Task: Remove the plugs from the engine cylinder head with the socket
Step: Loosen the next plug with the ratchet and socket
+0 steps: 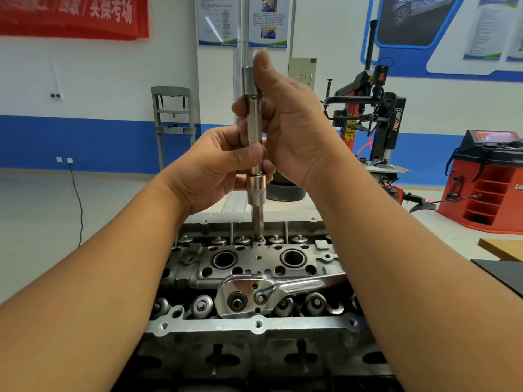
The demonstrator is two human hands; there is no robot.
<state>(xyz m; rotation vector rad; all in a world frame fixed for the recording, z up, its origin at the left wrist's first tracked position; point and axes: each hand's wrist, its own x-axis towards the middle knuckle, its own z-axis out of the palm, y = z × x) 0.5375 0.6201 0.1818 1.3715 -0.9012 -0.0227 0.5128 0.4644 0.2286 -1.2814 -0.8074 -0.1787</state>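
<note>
The grey engine cylinder head (254, 325) lies in front of me with valve springs and two round bores on top. A long steel socket extension (256, 190) stands upright, its hex tip set on a plug (258, 237) at the head's far edge. My left hand (209, 168) grips the shaft just above the socket, thumb across it. My right hand (285, 123) holds the upper shaft, thumb pointing up along it. A chrome ratchet wrench (249, 295) lies flat on the head, detached from the extension.
A red and black tyre changer (376, 120) stands behind at the right, a red wheel balancer (486, 179) further right. A grey metal frame (172, 120) leans at the wall. A dark mat and a wooden edge (501, 250) lie at the right.
</note>
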